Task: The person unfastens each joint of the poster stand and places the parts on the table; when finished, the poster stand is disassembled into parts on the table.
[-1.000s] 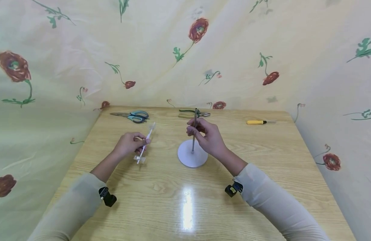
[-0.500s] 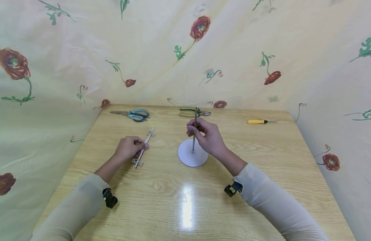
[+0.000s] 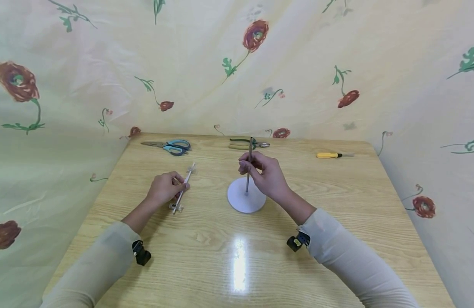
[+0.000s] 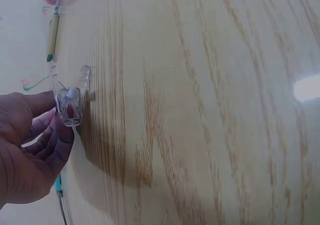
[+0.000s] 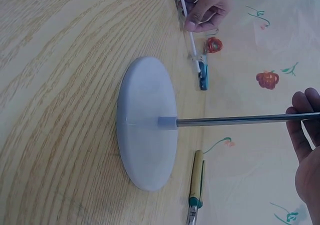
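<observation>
My left hand (image 3: 164,188) pinches a thin white rod (image 3: 179,198) between thumb and fingers, low over the table. A clear plastic clip sits near each end of the rod; the near clip (image 4: 71,116) faces the left wrist camera, its two arms spread apart. In the middle, a round white base (image 3: 239,202) lies flat on the table, with a slim metal pole (image 5: 230,120) rising upright from it. My right hand (image 3: 266,174) holds that pole near its top with thumb and fingertips. The pole's tip sticks out above the fingers.
Blue-handled scissors (image 3: 175,148) lie at the back left of the wooden table (image 3: 206,244). Pliers (image 3: 238,146) rest behind the pole, and a yellow-handled screwdriver (image 3: 328,155) at the back right. A flower-patterned cloth (image 3: 198,68) hangs around the table's back and sides.
My left hand has come slightly down and nearer with the rod, mostly in the first half second, and its far end has shifted towards me. My right hand stays on the pole.
</observation>
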`<state>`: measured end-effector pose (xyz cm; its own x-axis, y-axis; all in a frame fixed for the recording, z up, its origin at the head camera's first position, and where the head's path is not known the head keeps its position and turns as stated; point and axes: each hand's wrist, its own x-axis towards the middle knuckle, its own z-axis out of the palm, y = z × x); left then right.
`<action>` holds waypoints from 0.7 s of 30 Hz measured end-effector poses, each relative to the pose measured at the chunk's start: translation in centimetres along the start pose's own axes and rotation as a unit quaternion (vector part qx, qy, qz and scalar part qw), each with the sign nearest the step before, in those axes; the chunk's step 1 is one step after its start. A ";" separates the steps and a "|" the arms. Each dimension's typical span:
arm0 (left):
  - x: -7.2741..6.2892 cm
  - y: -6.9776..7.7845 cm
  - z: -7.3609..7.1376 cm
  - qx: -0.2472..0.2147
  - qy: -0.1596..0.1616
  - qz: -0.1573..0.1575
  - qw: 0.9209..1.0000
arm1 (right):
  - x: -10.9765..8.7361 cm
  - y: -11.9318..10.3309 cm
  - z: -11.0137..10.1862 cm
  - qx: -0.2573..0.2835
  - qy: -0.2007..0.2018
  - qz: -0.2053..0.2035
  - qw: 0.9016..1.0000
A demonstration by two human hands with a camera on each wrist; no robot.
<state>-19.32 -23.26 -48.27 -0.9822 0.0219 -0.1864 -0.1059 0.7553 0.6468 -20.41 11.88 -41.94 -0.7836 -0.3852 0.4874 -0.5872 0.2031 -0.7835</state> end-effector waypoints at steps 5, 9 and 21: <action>0.0 0.1 -0.1 0.018 0.005 -0.007 1.000 | -0.1 0.1 -0.2 -0.002 -0.004 0.002 1.000; 0.0 0.2 -0.2 0.025 0.006 -0.008 1.000 | -0.1 0.1 -0.3 -0.006 -0.004 0.002 1.000; 0.1 0.0 -0.3 0.028 0.006 -0.012 1.000 | -0.4 0.3 -0.1 -0.017 0.007 0.001 1.000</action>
<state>-19.49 -23.46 -48.09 -0.9814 -0.0049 -0.1919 -0.1212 0.7909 0.5998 -20.30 12.20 -42.33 -0.7872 -0.3716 0.4921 -0.5925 0.2342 -0.7708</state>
